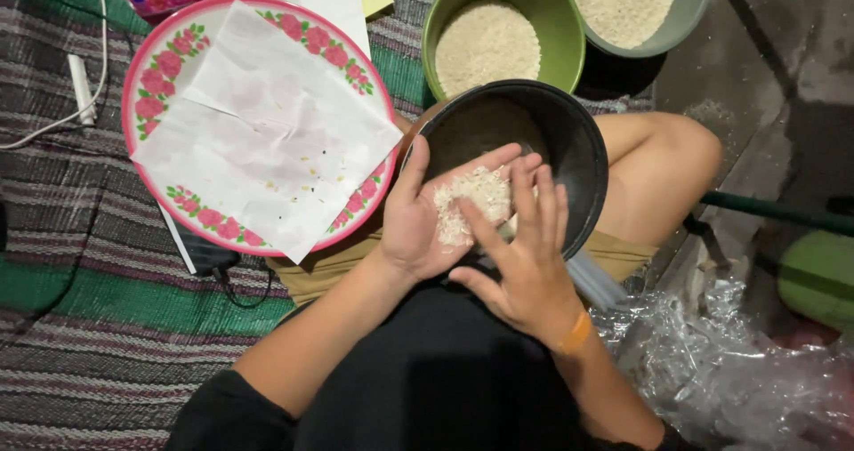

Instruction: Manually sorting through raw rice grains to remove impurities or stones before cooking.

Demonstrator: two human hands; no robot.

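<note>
My left hand (418, 224) lies palm up over a black bowl (574, 148) on my lap, cupping a small heap of white rice (471, 204). My right hand (525, 260) hovers just over it, fingers spread, with the index finger touching the rice on the palm. An orange band circles my right wrist. To the left, a round tray with a pink flower rim (151, 86) carries a creased white paper sheet (267, 135) dotted with a few small specks.
A green bowl of rice (485, 46) and a pale grey-green bowl of rice (623, 2) stand beyond the black bowl. A striped mat (98, 309) covers the floor. Crumpled clear plastic (721, 362) lies at the right. A white cable (80, 86) runs at the far left.
</note>
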